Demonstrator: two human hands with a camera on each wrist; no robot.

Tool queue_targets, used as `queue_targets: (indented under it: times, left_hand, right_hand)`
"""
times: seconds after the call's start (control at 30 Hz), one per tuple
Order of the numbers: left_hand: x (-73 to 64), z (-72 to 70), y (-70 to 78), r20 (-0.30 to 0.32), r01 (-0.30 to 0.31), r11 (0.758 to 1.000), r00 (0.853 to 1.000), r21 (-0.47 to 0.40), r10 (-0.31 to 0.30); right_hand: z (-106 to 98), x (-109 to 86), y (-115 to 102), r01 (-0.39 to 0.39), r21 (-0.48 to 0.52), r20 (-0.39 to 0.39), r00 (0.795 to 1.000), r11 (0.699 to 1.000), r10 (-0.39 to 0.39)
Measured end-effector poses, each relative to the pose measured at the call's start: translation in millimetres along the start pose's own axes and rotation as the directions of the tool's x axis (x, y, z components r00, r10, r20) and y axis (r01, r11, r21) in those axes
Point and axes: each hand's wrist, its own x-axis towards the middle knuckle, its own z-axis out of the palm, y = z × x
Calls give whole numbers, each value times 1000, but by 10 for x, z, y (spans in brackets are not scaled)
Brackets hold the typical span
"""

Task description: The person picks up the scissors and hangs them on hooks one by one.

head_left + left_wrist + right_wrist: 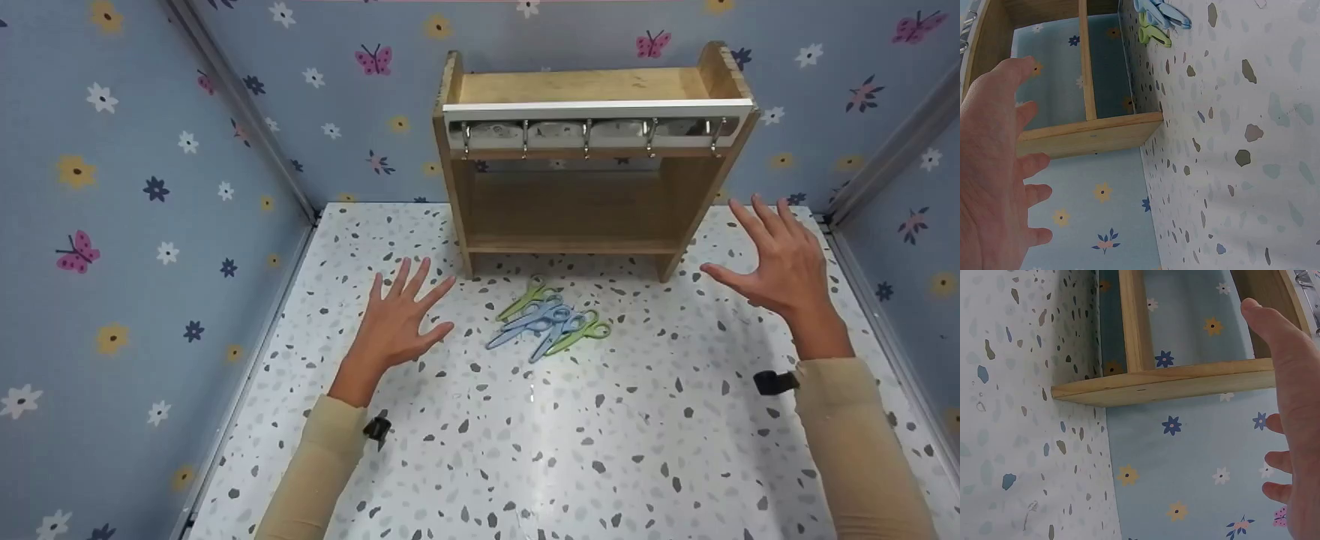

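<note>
My left hand [397,319] is held over the white speckled table, fingers spread, holding nothing. To its right lies a small pile of blue clothes pegs [536,319] and green clothes pegs [581,337] with looped handles. Some overlap, so parts are hidden. In the left wrist view, blue pegs [1165,14] and a green peg [1154,36] show at the top edge. My right hand [784,262], also spread and holding nothing, is beside the right side of a wooden rack [570,244]. Metal hooks [586,139] line a strip across the rack's upper front.
The rack stands upright on the table [600,450] near the back wall panel. Its right side panel [1185,385] appears near the right hand. Flower-patterned panels [150,300] enclose the left, back and right. A black wrist device [774,382] sits at the right sleeve.
</note>
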Motion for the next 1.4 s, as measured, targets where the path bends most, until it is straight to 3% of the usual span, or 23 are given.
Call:
queue_targets:
  times: [0.33,0.53,0.67,1.07,1.4]
  left_hand:
    - [27,61,23,-7,-18,1000,1000,7,18]
    - [60,93,61,-9,-37,999,999,6,37]
    - [72,115,78,-8,-37,999,999,9,37]
    - [98,144,149,24,-12,1000,1000,-1,12]
    - [125,201,188,12,-9,999,1000,-43,9]
  right_hand:
    - [74,45,-6,-53,181,-39,997,982,61]
    - [111,42,-30,-176,343,38,984,923,173]
    - [127,48,-57,-211,418,74,977,883,198]
    - [228,102,-59,-250,509,108,968,824,227]
    - [302,145,-42,-254,591,116,966,765,231]
